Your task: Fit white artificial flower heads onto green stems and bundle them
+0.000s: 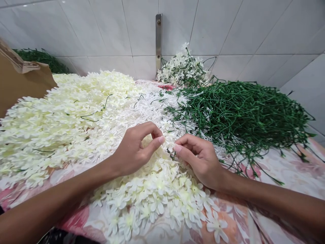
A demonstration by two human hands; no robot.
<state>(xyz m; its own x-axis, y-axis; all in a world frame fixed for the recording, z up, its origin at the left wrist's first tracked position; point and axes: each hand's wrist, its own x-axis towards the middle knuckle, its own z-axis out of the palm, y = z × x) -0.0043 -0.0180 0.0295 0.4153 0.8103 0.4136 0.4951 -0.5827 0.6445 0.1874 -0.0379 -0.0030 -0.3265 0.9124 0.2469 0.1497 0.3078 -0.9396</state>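
Fingertip work on one white artificial blossom (169, 139) seems in hand, left hand (137, 149) and right hand (201, 161) pinching it above loose flower heads (152, 195) toward the counter's (302, 174) front edge, calling next for a steady, delicate grip.

Two bare hands close together at the middle, fingertips near but apart.
The left forearm (61, 193) slants up from the lower left corner, the right forearm (269, 200) from the lower right edge; both are bare. The left hand (134, 150) shows its back, forefinger arched, thumb straight, their tips in a pinch; its other fingers are hidden. The right hand (201, 161) turns its thumb side up, thumb reaching left against a bent forefinger, the remaining fingers curled behind. The left fingertips sit slightly higher in view.
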